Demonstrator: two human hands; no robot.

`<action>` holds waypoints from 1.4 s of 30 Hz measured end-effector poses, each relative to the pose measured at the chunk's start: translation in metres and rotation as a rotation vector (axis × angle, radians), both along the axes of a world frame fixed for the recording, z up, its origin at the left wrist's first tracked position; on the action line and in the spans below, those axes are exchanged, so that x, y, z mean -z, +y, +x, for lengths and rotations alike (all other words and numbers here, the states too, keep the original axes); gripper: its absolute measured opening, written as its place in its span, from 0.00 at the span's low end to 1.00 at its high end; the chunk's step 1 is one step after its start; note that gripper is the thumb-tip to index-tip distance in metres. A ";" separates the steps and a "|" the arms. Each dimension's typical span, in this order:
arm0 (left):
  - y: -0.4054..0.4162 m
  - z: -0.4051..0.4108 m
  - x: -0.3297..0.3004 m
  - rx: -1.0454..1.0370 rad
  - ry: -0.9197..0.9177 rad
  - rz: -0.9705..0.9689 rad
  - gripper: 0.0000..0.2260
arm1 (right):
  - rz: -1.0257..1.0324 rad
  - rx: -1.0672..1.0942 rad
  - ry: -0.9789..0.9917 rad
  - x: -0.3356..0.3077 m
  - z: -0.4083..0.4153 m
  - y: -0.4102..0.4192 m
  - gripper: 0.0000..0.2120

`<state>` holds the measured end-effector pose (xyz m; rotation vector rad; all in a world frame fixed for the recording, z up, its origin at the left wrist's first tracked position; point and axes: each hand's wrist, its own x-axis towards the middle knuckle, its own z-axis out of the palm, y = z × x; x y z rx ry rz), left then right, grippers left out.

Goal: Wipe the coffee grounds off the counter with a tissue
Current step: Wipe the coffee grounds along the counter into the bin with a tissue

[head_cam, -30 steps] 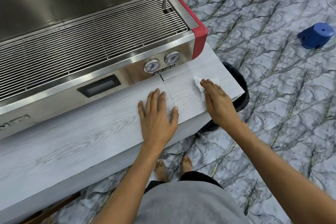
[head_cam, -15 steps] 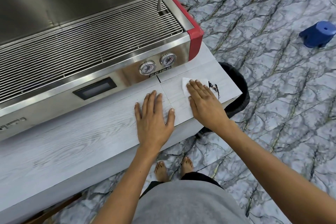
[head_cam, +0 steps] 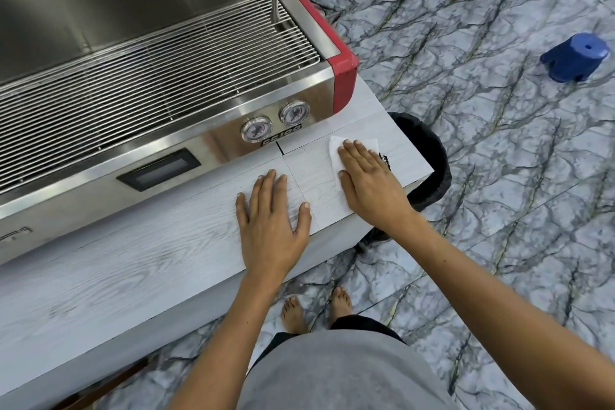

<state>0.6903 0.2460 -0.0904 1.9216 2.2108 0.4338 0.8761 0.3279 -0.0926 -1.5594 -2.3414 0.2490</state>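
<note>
My right hand (head_cam: 369, 181) lies flat on a white tissue (head_cam: 336, 147), pressing it onto the pale wood-grain counter (head_cam: 133, 260) near its right end. Most of the tissue is hidden under the palm. A small dark streak of coffee grounds (head_cam: 385, 160) shows on the counter just right of my fingers. My left hand (head_cam: 271, 223) rests flat on the counter, fingers spread, holding nothing, a little left of the tissue.
A steel espresso machine (head_cam: 166, 83) with a red corner and two gauges (head_cam: 276, 121) stands right behind my hands. A black bin (head_cam: 429, 156) sits below the counter's right end. A blue stool (head_cam: 575, 56) stands on the marble floor.
My right hand slid the tissue leftward, uncovering a dark streak of grounds at its right side, then eased back toward it. My left hand has stayed flat in place.
</note>
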 end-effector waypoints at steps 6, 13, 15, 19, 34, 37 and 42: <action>0.000 0.000 0.000 -0.003 0.006 -0.002 0.29 | 0.000 0.032 -0.012 0.004 0.016 0.003 0.24; 0.001 0.000 0.001 -0.008 0.005 -0.009 0.30 | 0.034 0.036 -0.008 0.005 0.021 -0.007 0.22; 0.000 0.000 0.001 -0.010 0.003 -0.007 0.30 | 0.040 0.032 -0.006 0.005 0.022 -0.010 0.22; 0.000 0.000 0.001 -0.009 0.000 -0.006 0.30 | 0.053 0.029 0.010 0.005 0.024 -0.011 0.22; 0.000 0.000 0.001 -0.010 0.001 0.006 0.29 | 0.028 0.034 0.034 0.006 0.044 0.002 0.22; 0.001 0.000 0.001 -0.010 0.001 0.008 0.29 | 0.003 0.043 0.052 0.006 0.047 0.006 0.22; 0.001 0.000 0.001 -0.009 0.005 0.016 0.29 | -0.036 0.075 0.192 0.001 0.045 0.008 0.20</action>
